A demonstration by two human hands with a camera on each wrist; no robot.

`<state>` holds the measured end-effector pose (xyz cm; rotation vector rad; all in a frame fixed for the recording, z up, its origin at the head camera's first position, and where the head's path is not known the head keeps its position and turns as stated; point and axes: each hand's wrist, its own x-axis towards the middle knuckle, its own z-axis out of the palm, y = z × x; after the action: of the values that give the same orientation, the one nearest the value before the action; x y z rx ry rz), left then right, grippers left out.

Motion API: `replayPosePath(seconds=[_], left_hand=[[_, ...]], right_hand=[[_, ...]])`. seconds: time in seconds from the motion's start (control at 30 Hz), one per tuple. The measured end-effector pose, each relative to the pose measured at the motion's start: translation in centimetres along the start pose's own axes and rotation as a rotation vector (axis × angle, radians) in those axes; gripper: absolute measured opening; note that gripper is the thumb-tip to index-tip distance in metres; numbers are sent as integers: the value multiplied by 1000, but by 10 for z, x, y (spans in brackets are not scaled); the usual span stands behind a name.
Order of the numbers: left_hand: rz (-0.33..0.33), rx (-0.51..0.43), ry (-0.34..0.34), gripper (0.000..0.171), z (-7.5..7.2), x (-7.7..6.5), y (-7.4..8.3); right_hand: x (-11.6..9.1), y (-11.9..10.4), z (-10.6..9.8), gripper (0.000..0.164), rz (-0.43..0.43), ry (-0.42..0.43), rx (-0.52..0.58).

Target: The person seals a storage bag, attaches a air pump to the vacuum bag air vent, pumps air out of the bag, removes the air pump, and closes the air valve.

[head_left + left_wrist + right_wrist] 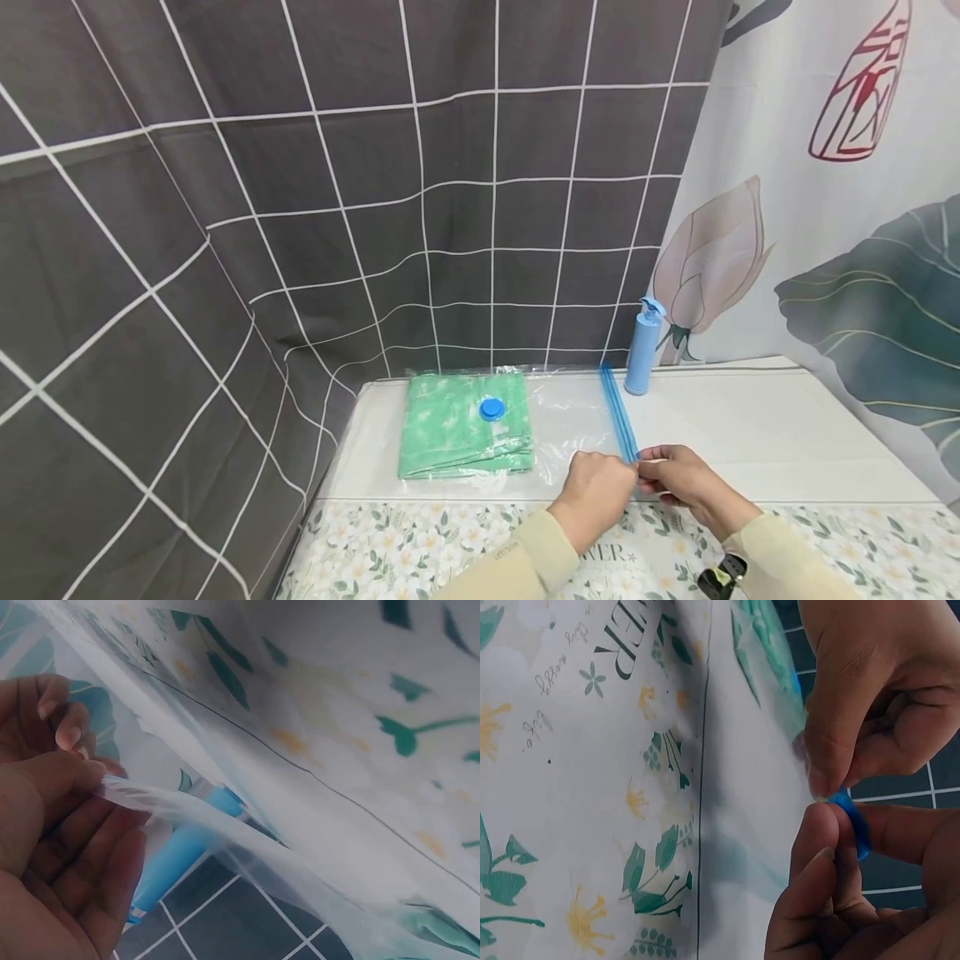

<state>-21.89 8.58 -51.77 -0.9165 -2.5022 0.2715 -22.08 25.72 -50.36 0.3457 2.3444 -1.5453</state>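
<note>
A clear vacuum storage bag lies flat, with a folded green cloth inside and a round blue valve cap on top. Along its right end runs the blue zip strip. My left hand pinches the bag at the near end of this strip. Right beside it, my right hand holds the strip's end between thumb and fingers. In the right wrist view, blue zip shows between the fingertips of both hands. Clear film stretches away from my left fingers in the left wrist view.
A blue pump bottle stands just beyond the strip, at the back. The table has a white rear part and a flowered cloth in front. A dark grid curtain and a floral curtain hang behind.
</note>
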Motion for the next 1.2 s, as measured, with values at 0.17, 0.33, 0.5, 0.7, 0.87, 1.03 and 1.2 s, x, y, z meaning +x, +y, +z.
replayPosePath(seconds=[0.17,0.33,0.5,0.7,0.87,1.03,1.2], left_hand=[[15,15,73,4,4,-2,-2],[28,4,95,6,3,-3,-4],[40,-8,105,9,5,-4,-4],[34,-1,125,11,7,-4,-4],[21,-29,109,7,7,-5,-4],[7,-20,137,6,8,-5,-2],[3,-12,146,7,8,-6,0]], right_hand=[[1,-1,2,55,0,24,2],[5,0,3,55,-14,53,-4],[8,-1,3,57,-20,74,-18],[16,-5,3,54,-17,100,-39],[17,-8,1,52,-2,93,-58],[17,-10,-1,50,-9,100,-65],[19,-10,1,47,-8,119,-57]])
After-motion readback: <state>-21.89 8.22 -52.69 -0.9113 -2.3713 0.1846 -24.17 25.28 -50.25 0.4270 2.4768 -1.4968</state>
